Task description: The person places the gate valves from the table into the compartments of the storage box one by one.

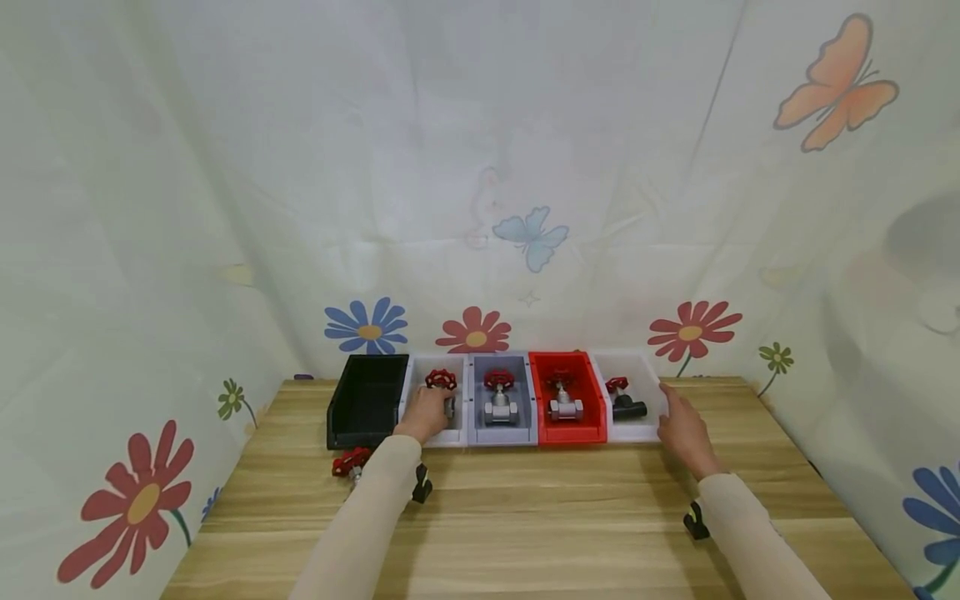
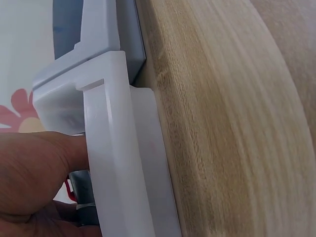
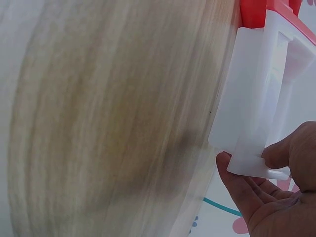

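Observation:
My left hand [image 1: 426, 411] reaches into the left white bin [image 1: 460, 437] and holds a metal gate valve [image 1: 450, 407] with a red handwheel. Its thumb and fingers are around the valve body [image 2: 85, 190] in the left wrist view, partly hidden by the bin's front wall [image 2: 116, 163]. On the far right, my right hand [image 1: 684, 429] grips the side of another white bin [image 1: 637, 433]. The right wrist view shows the thumb inside the wall and the fingers outside. A dark valve [image 1: 628, 407] with a red handle lies in that bin.
Between the white bins stand a grey bin [image 1: 504, 437] and a red bin [image 1: 573, 433], each with a red-wheeled metal valve. A black bin [image 1: 367, 439] ends the row at left. Another red-wheeled valve [image 1: 351, 462] lies on the wooden table [image 1: 525, 525] before it, partly behind the left sleeve.

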### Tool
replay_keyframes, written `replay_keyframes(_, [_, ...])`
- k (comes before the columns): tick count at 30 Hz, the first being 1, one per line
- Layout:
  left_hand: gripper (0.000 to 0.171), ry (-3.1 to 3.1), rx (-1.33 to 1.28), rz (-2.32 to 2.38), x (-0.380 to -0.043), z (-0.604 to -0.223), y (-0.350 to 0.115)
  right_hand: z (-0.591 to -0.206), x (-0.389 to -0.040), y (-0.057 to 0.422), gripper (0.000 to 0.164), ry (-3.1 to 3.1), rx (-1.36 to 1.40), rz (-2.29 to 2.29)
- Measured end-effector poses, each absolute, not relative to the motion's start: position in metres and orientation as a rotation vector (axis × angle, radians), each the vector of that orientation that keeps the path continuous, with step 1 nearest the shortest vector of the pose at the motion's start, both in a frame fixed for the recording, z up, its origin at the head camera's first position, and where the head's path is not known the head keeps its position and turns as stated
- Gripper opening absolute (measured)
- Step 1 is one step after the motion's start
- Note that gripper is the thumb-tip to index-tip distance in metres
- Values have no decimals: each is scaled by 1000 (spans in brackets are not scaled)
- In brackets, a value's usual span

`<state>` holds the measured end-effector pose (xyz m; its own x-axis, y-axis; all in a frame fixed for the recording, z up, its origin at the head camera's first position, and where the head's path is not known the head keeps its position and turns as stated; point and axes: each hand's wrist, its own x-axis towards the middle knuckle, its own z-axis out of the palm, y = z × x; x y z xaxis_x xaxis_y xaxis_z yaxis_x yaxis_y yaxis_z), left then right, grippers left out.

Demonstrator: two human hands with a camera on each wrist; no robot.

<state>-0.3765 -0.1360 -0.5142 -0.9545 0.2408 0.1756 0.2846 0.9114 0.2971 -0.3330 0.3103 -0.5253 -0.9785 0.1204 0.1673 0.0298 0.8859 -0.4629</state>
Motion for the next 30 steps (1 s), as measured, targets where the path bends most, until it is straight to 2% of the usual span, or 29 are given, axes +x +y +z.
replay_keyframes(16, [40, -2991, -373, -516, -377, -509, -132, -524, -334, 307, 58, -2856, -131, 711])
replay_keyframes(30, [36, -3007, -388, -523, -385, -525, -132, -527, -332, 314, 58, -2824, -31, 680])
